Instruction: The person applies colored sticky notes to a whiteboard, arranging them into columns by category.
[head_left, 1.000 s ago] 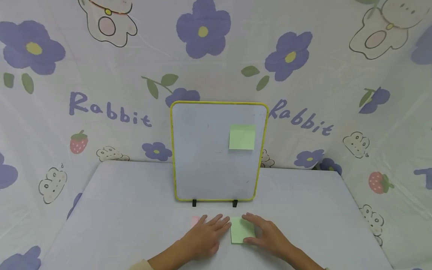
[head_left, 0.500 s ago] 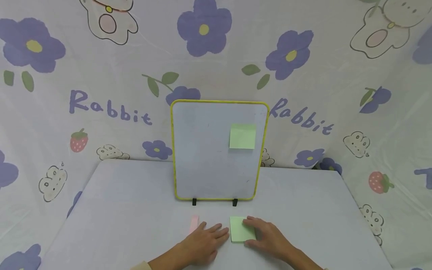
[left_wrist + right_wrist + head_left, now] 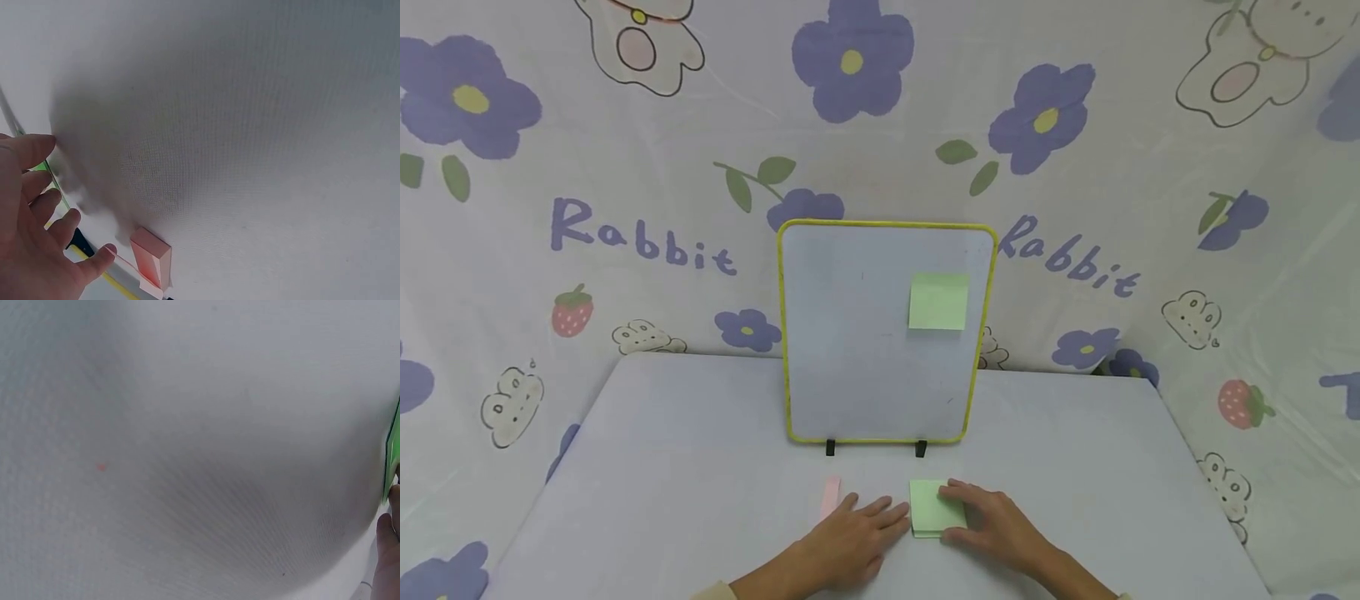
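Observation:
My right hand grips the right side of a green sticky note pad on the white table, thumb at its near edge and a finger over its top. Along that near edge, the top sheet stands slightly off the pad. In the right wrist view, only a sliver of the pad and some fingertips show. My left hand lies palm down with spread fingers, fingertips close to the pad's left edge. Beside it is a narrow pink sticky note pad, partly hidden in the head view; its raised strip reaches one left fingertip in the left wrist view.
A yellow-framed whiteboard stands behind the pads on black feet. One green sticky note is stuck at its upper right. A patterned curtain hangs behind and beside the table.
My left hand has drawn back slightly to the left, showing more of the pink pad. The top green sheet has lifted a little at its near edge by my right thumb.

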Demonstrator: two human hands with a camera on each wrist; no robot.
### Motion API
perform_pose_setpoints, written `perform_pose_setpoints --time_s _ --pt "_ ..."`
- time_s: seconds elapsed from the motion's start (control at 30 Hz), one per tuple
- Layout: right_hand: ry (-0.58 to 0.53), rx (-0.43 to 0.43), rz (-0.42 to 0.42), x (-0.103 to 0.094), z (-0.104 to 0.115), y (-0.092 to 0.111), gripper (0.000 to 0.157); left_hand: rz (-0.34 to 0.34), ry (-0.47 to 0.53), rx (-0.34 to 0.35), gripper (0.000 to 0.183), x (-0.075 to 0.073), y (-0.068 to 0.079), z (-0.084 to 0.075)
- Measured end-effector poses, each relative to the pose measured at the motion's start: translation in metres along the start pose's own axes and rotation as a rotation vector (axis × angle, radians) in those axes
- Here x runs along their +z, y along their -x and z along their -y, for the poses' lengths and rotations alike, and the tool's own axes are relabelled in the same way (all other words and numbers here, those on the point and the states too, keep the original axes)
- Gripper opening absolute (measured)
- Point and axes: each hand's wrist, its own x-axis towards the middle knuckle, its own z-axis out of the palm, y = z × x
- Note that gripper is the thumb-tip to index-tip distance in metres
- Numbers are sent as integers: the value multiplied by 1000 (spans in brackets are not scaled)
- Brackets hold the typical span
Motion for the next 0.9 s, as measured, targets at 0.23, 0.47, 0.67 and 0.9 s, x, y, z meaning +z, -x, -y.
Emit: perform_pose_setpoints --time_s 0.23,0.47,0.67,0.9 --pt "-22 4 14 -2 1 -2 47 -7 -1 8 49 1 1 1" --pt "-46 30 22 -3 2 -4 44 -81 -34 43 49 4 -1 3" --pt "-68 54 27 -3 3 -5 43 -63 -36 34 52 4 -3 4" --pt "-42 44 14 -3 3 -8 40 -60 -18 17 50 3 -6 6"
